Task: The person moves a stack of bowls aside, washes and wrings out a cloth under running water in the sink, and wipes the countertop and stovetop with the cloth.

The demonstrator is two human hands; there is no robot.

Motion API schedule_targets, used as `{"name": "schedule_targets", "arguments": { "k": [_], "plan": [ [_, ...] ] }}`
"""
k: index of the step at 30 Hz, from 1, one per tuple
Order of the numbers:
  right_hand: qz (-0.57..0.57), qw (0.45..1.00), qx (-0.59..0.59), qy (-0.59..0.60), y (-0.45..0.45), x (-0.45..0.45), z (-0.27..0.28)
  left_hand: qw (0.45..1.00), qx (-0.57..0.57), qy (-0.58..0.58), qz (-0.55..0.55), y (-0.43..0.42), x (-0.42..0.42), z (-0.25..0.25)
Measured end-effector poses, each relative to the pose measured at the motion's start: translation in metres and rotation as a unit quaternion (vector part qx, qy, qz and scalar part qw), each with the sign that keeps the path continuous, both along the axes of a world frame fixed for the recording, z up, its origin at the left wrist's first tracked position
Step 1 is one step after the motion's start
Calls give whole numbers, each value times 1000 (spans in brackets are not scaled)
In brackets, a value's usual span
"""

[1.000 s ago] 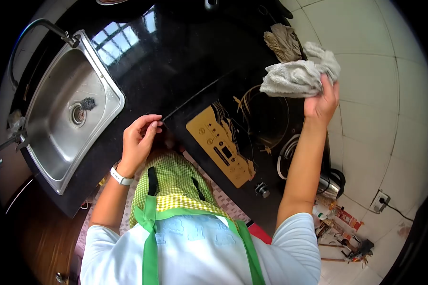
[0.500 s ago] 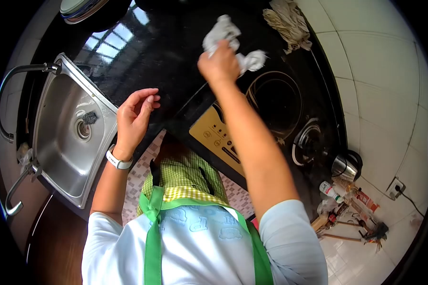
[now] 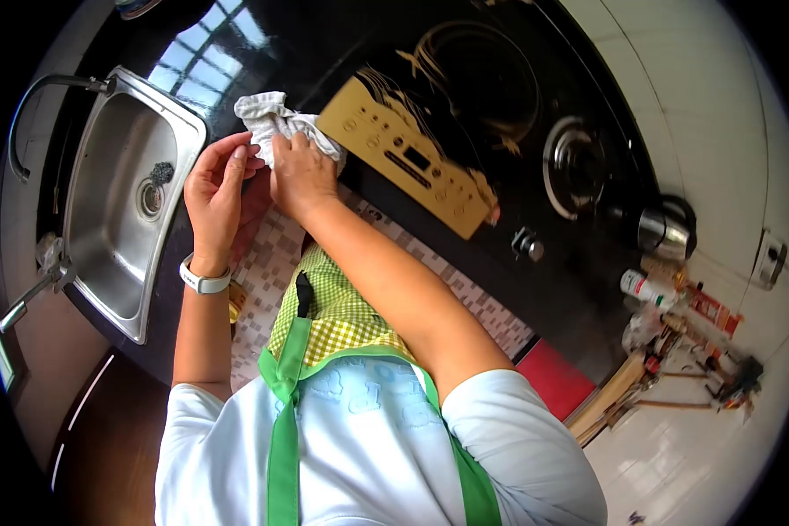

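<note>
My right hand [image 3: 304, 180] is closed on a crumpled white cloth [image 3: 267, 109], pressing it onto the black counter near its front edge. Part of the cloth bulges out past the knuckles, beside the gold control panel [image 3: 403, 158] of the cooktop. Close by on the left is my left hand [image 3: 215, 197], held over the counter edge with its fingers loosely bent and nothing visible in them. Its fingertips come near the cloth; whether they touch it I cannot tell. A white band [image 3: 204, 279] is around the left wrist.
A steel sink [image 3: 118, 237] with a dark scrubber [image 3: 161, 173] near its drain lies to the left, under a curved faucet [image 3: 26, 114]. A round burner [image 3: 579, 167], a knob [image 3: 527, 245], a metal kettle [image 3: 662, 232] and a white bottle [image 3: 644, 286] are on the right.
My right hand has brought the white cloth from the far part of the counter back to the front edge, next to my left hand. The view has shifted as well.
</note>
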State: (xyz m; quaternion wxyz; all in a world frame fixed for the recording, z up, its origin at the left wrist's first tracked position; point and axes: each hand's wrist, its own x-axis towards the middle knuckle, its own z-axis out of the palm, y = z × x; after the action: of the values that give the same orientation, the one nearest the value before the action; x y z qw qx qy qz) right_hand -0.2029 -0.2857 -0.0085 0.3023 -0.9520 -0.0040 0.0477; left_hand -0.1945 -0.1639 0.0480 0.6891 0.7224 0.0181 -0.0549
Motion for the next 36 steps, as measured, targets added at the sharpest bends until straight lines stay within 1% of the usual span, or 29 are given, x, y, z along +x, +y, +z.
{"name": "schedule_targets", "arguments": {
  "k": [2,4,5,7,8,10,14,16,17,18,19,20,21,22,24,25,27,28,29,31,32,34,35,36],
  "plan": [
    [-29,999,-33,14,-25,-33,-13,1000,5,2,-21,-7,-18,-6],
    [-69,997,-38,16,-64,-72,-6,999,17,12,-45,-17,-31,-8],
    [-98,994,-41,13,-83,-91,-4,999,2,15,-50,-23,-36,-10],
    [-158,986,-54,-1,-118,-127,-6,997,14,13,-72,-32,-41,-11],
    [-189,980,-66,-9,-133,-145,-8,996,24,19,-84,-37,-42,-11],
    [-255,962,-90,43,-155,-175,0,994,25,15,-105,-47,-42,-7],
    [-368,921,-125,-2,-216,-250,-17,990,37,13,-134,-60,-40,4],
    [-447,881,-154,-10,-259,-301,-32,989,42,5,-143,-63,-37,9],
    [-496,853,-163,9,-277,-326,-28,989,44,5,-143,-63,-37,11],
    [-529,824,-203,-6,-301,-356,-32,989,45,6,-141,-63,-36,12],
    [-605,778,-156,58,-324,-382,-20,989,43,2,-140,-62,-36,12],
    [-673,698,-221,106,-353,-421,-34,989,48,7,-140,-59,-34,10],
    [-735,649,-126,147,-375,-455,-17,989,54,13,-139,-56,-33,9],
    [-734,652,-126,144,-393,-482,-8,989,52,10,-136,-54,-32,7],
    [-815,514,-137,228,-415,-518,6,988,71,12,-137,-49,-27,4],
    [-843,527,40,95,-412,-527,11,989,69,11,-133,-47,-23,0],
    [-819,534,209,2,-414,-536,4,988,104,14,-115,-43,-9,-8],
    [-757,524,389,-5,-406,-521,8,988,104,15,-111,-43,1,-12],
    [-669,494,555,-12,-380,-494,25,989,110,0,-101,-45,14,-16],
    [-589,493,640,-5,-326,-418,67,986,139,-36,-89,-52,40,-23],
    [-592,495,636,-1,-317,-400,63,979,175,-45,-91,-56,54,-26],
    [-569,460,681,-10,-302,-365,58,975,192,-62,-95,-63,82,-41],
    [-569,468,676,-2,-285,-327,80,975,194,-33,-105,-63,95,-52],
    [-571,469,673,3,-276,-302,87,975,194,-27,-103,-63,100,-60]
  ]
}}
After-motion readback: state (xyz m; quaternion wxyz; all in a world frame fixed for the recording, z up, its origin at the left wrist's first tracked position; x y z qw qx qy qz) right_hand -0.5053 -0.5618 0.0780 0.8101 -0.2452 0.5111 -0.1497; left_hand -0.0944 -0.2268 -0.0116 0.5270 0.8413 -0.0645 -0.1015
